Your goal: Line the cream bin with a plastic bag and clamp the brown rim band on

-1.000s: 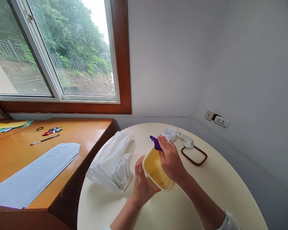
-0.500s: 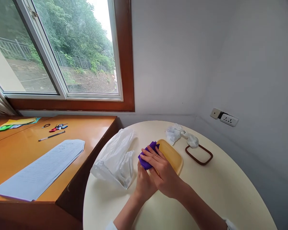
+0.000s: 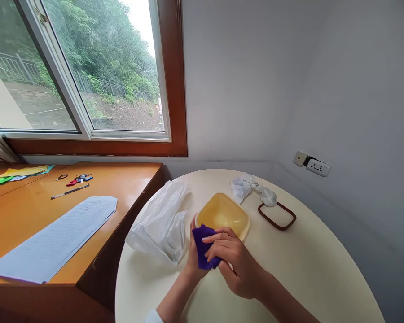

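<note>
Wall (image 3: 235, 80): plain grey-white, was seen from 12 round to 3 o'clock of the box (image 3: 221, 207).
Window (image 3: 103, 89): was framed in brown, between 10 and 11 o'clock; trees and a fence were shown through the glass.
Table (image 3: 299, 269): cream and round-edged, was spread beneath the hands and the box.
Desk (image 3: 128, 183): orange-brown, was placed at 9 to 10 o'clock, beside the table.
Papers (image 3: 57, 235): handwritten, were laid on the desk at 9 o'clock.
Bag (image 3: 161, 224): clear and crumpled, was set on the table at 9 o'clock, near the left hand (image 3: 192, 258).
Box: yellow, rounded at the corners, was tilted with its hollow showing; its near-left side was held by the left hand, whose fingers were curled round it and whose thumb was hidden.
Right hand (image 3: 235, 260): was bent over the cloth (image 3: 202, 251), which was held by its fingers and thumb.
Bundle (image 3: 243, 186): white and knotted, was left at 1 to 2 o'clock, overlapping the ring (image 3: 284, 228).
Ring: brown, was laid flat at 3 o'clock, apart from the box.
Cloth: purple and folded, was held at 7 o'clock, over the near-left edge of the box.
Socket (image 3: 318, 167): was fixed to the wall at 2 o'clock.
Pen (image 3: 70, 191): was laid on the desk beyond the papers.
</note>
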`<control>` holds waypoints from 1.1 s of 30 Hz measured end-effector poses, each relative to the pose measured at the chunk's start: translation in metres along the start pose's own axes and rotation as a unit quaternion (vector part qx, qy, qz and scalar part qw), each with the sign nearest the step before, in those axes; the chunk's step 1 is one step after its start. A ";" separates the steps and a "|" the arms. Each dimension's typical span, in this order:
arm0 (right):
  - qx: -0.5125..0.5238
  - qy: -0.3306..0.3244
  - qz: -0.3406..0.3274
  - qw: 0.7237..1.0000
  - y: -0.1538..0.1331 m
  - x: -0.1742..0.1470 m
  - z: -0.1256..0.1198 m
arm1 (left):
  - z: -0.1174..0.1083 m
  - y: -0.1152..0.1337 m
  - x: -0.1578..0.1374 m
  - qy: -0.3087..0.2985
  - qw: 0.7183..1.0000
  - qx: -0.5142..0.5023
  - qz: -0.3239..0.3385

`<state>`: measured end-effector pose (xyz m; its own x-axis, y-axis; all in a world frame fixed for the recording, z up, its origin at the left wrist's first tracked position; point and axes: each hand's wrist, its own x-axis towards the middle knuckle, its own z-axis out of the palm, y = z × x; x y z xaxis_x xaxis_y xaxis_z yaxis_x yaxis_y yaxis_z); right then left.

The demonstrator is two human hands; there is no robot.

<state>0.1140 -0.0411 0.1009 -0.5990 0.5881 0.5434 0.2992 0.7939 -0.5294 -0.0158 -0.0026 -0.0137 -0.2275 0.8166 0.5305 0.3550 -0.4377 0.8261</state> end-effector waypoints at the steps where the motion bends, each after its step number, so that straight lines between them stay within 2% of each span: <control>1: 0.000 0.009 -0.003 1.000 0.002 -0.004 0.000 | 0.001 0.002 0.002 -0.005 1.000 -0.015 -0.010; 5: 0.006 0.043 0.000 0.999 0.006 -0.014 -0.001 | -0.001 0.011 0.005 -0.018 0.999 -0.029 -0.019; 11: -0.009 0.055 0.007 0.998 0.009 -0.022 -0.003 | -0.008 0.021 0.004 -0.029 0.997 0.037 0.060; 20: -0.123 0.063 -0.028 0.990 0.022 -0.039 -0.009 | -0.003 0.024 0.004 0.001 0.997 0.042 0.059; 23: -0.141 0.112 0.014 0.984 0.033 -0.048 -0.017 | -0.004 0.024 0.006 -0.009 0.998 0.021 0.058; 25: -0.103 0.174 0.102 0.974 0.043 -0.054 -0.023 | -0.006 0.027 0.007 -0.017 0.998 0.007 0.057; 27: -0.002 0.235 0.249 0.940 0.054 -0.060 -0.027 | -0.008 0.032 0.008 -0.020 0.998 -0.003 0.052; 29: 0.144 0.274 0.388 0.868 0.067 -0.066 -0.030 | -0.009 0.035 0.009 -0.020 0.999 -0.010 0.029; 30: 0.218 0.290 0.433 0.825 0.073 -0.070 -0.030 | -0.009 0.035 0.010 -0.018 1.000 -0.012 0.010; 32: 0.341 0.318 0.468 0.751 0.087 -0.077 -0.029 | -0.009 0.034 0.010 -0.009 0.999 -0.027 -0.038; 33: 0.375 0.331 0.458 0.735 0.095 -0.081 -0.028 | -0.008 0.033 0.011 -0.006 0.997 -0.042 -0.063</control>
<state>0.2115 -0.0091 0.0254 0.1648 0.9660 -0.1991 -0.2901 -0.1455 -0.9459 -0.0141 -0.0112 0.0207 -0.2549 0.8712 0.4196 0.2463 -0.3611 0.8994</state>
